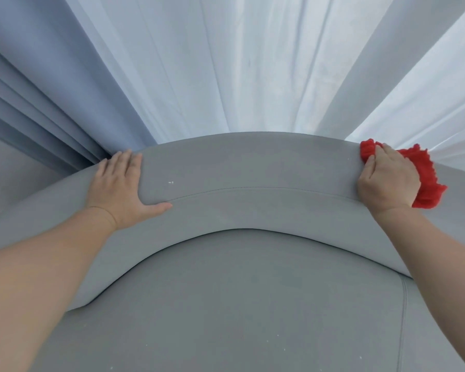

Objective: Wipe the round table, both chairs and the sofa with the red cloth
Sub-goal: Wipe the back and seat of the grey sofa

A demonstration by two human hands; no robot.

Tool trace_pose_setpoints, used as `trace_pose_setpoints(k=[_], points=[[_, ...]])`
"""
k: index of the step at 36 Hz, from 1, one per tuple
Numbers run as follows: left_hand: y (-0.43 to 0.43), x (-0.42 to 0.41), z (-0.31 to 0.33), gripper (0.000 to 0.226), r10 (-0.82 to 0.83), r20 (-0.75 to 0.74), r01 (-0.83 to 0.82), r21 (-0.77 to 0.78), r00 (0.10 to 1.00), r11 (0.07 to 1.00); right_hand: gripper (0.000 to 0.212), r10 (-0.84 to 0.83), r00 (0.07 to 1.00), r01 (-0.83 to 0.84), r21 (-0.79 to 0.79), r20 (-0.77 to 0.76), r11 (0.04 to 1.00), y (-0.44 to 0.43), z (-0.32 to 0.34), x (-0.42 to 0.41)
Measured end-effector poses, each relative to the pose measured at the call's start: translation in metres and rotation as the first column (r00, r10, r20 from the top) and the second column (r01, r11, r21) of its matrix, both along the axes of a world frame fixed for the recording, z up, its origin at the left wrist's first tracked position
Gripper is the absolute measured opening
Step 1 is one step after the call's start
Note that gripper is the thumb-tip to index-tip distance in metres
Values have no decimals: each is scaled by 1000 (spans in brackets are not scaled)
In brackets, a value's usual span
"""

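a: where is the cloth, and how are the hands placed?
b: the red, frilly-edged soft cloth (424,181) lies on top of the grey upholstered curved backrest (253,162), at its right end; the right hand (387,178) lies palm-down on it, fingers fairly straight, pressing rather than gripping; the left hand (121,183) rests flat and empty on the left end, well apart

a: handling?
b: judged light, limp and likely to bunch under a push; best held under a spread palm over its middle; the upholstery looks smooth and slightly yielding

a: limits of view?
b: much of the cloth is under the hand; the backrest's rear face is hidden against the pale sheer curtains (226,63); both ends are cut off, so sofa or chair cannot be settled; white specks on the grey seat cushion (239,291) are too small to identify
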State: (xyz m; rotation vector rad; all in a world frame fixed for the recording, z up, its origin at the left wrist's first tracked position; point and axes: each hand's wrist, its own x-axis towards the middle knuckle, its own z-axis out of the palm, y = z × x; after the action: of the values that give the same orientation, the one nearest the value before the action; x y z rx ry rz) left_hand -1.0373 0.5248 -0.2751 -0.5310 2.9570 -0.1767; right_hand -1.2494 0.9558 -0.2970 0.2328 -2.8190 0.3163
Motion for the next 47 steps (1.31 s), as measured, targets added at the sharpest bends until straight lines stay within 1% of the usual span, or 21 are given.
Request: trace_pose_setpoints(k=[6, 10, 20, 28, 31, 38, 39, 42, 44, 47], points=[[-4, 0, -10, 122, -17, -93, 21, 45, 996, 999, 57, -20, 1000, 20, 6, -4, 1000, -7, 3, 3], [-4, -1, -12, 122, -14, -110, 21, 65, 994, 998, 52, 37, 999, -37, -2, -19, 999, -34, 1, 11], [-3, -2, -11, 122, -8, -96, 17, 87, 995, 996, 59, 65, 997, -66, 35, 29, 997, -79, -1, 14], [-3, -3, -11, 122, -16, -90, 25, 106, 996, 994, 51, 117, 993, -117, 20, 23, 993, -124, -2, 24], [-4, -2, -12, 123, -13, -86, 22, 110, 996, 994, 51, 113, 993, -113, 20, 15, 993, -135, -3, 26], [-5, -1, -12, 123, -10, -79, 19, 120, 997, 993, 50, 92, 995, -92, 17, 49, 996, -141, 1, 30], [-5, -1, -12, 123, -10, -79, 20, 122, 997, 992, 49, 101, 994, -101, 4, 42, 995, -145, 3, 32], [-4, -1, -12, 122, -15, -82, 25, 127, 997, 992, 44, 206, 978, -206, -12, -14, 978, -169, 2, 43], [-4, -1, -12, 122, -17, -88, 28, 130, 996, 991, 44, 243, 970, -243, -18, 1, 970, -189, 1, 50], [-5, -2, -11, 123, -19, -89, 30, 124, 996, 992, 46, 252, 967, -250, -41, 39, 967, -206, 3, 55]])
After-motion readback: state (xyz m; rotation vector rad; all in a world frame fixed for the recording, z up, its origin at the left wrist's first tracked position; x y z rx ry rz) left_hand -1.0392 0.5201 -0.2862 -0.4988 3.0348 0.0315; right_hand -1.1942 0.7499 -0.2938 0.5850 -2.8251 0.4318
